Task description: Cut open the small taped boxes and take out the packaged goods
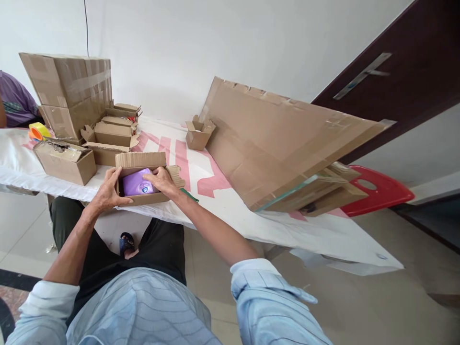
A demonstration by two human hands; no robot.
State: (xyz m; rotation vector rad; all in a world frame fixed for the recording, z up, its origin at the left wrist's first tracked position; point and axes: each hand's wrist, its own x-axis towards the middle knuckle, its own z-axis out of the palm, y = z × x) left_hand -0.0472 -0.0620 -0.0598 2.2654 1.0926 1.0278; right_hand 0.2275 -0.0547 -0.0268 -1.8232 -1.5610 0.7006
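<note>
In front of me at the table's near edge, an open cardboard box point(141, 198) has its flaps up at the back and right. Inside it lies a purple packet point(133, 184) with a round blue-and-white logo, perhaps tissues. My left hand point(108, 190) grips the box's left end, thumb along the front wall and fingers at the back corner. My right hand point(161, 181) reaches over the right end, its thumb and fingers closed on the packet's upper right corner. Part of that grip is hidden.
Several open boxes point(113, 136) and a closed box point(68, 162) stand to the left, before stacked cartons point(77, 91). A tape roll point(39, 131) lies beside them. A large cardboard sheet point(273, 139) leans right, near a small box point(198, 136) and red chair point(377, 189). Another person's sleeve point(17, 100) shows far left.
</note>
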